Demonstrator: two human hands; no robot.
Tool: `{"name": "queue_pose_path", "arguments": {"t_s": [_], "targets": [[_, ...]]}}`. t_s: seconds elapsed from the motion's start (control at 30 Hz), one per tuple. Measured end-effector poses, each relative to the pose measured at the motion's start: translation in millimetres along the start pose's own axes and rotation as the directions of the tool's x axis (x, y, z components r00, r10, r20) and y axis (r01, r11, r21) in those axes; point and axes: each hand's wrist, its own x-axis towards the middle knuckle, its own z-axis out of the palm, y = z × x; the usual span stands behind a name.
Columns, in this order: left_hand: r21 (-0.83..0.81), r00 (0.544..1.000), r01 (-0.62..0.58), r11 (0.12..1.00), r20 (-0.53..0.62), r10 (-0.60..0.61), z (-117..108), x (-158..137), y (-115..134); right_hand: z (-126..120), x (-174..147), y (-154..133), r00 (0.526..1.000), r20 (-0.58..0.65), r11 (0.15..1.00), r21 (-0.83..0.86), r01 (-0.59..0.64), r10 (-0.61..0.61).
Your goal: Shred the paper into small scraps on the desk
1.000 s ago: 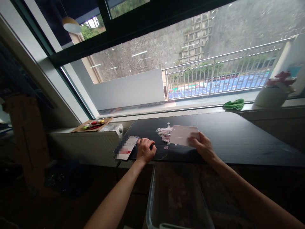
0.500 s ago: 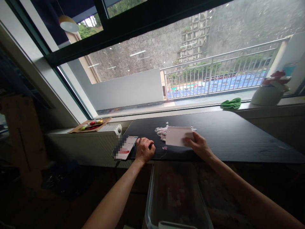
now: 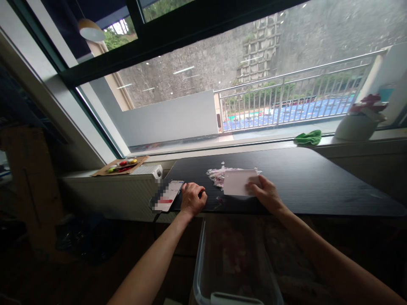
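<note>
My right hand (image 3: 267,192) grips the right end of a plain pale card (image 3: 240,183), thumb on the near face, and holds it up above the dark table (image 3: 318,182). Behind the card lies a heap of small white and pinkish scraps (image 3: 217,176), partly hidden by it. A few loose scraps lie nearer the front edge. My left hand (image 3: 193,198) rests closed at the table's front left, its fingers curled; a small dark spot shows by the thumb, and whatever it may hold is hidden. Right beside it lies a phone (image 3: 171,197) with a lit screen.
Below the table's front edge stands a clear plastic bin (image 3: 199,271) with dim contents. A radiator (image 3: 111,197) with a brown sheet (image 3: 103,171) of colourful items is at left. On the windowsill are a green cloth (image 3: 308,137) and a whitish rounded container (image 3: 358,127).
The card has shifted slightly right and now shows more of the scrap heap. My left hand stays in place.
</note>
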Motion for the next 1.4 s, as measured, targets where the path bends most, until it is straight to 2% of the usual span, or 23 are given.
{"name": "queue_pose_path", "arguments": {"t_s": [0.17, 0.33, 0.4, 0.5, 0.6, 0.73, 1.1, 1.23, 1.4], "targets": [[0.0, 1.0, 0.005, 1.0, -0.006, -0.005, 0.6, -0.1, 0.0, -0.5, -0.6, -1.3, 1.0, 0.009, 1.0, 0.028, -0.012, 0.012], [-0.003, 1.0, 0.002, 1.0, -0.012, -0.002, 1.8, -0.2, -0.6, 3.9, 0.0, 3.9, 0.985, 0.166, 0.988, 0.153, 0.02, -0.046], [-0.004, 1.0, 0.003, 1.0, -0.017, -0.003, 2.1, -0.3, -0.7, 3.5, -0.5, 3.1, 0.98, 0.194, 0.991, 0.132, 0.016, -0.042], [-0.005, 1.0, 0.002, 1.0, -0.018, -0.002, 1.6, -0.4, -0.4, 0.4, -1.3, -0.2, 0.992, 0.126, 0.999, 0.037, -0.009, 0.004], [-0.005, 1.0, 0.003, 1.0, -0.01, -0.003, 0.7, -0.3, 0.1, -2.2, -1.2, -2.3, 0.998, 0.043, 0.999, 0.016, -0.036, 0.035], [-0.006, 1.0, 0.001, 1.0, 0.0, -0.001, 0.3, -0.3, 0.0, -2.7, -0.5, -2.7, 0.999, -0.002, 0.998, -0.039, -0.042, 0.042], [-0.013, 1.0, 0.004, 1.0, -0.002, -0.004, 0.2, -0.6, 0.2, -1.4, 1.0, 0.8, 0.992, 0.123, 0.999, -0.029, -0.022, 0.025], [-0.015, 1.0, 0.01, 1.0, -0.004, -0.01, 0.3, -0.3, 0.9, -1.9, -0.7, -0.2, 0.983, 0.182, 0.998, 0.045, -0.041, 0.033], [-0.014, 1.0, 0.011, 1.0, 0.003, -0.01, 0.8, -0.2, 0.4, 5.3, -2.3, 0.3, 0.961, 0.264, 0.985, 0.168, 0.032, -0.076]]}}
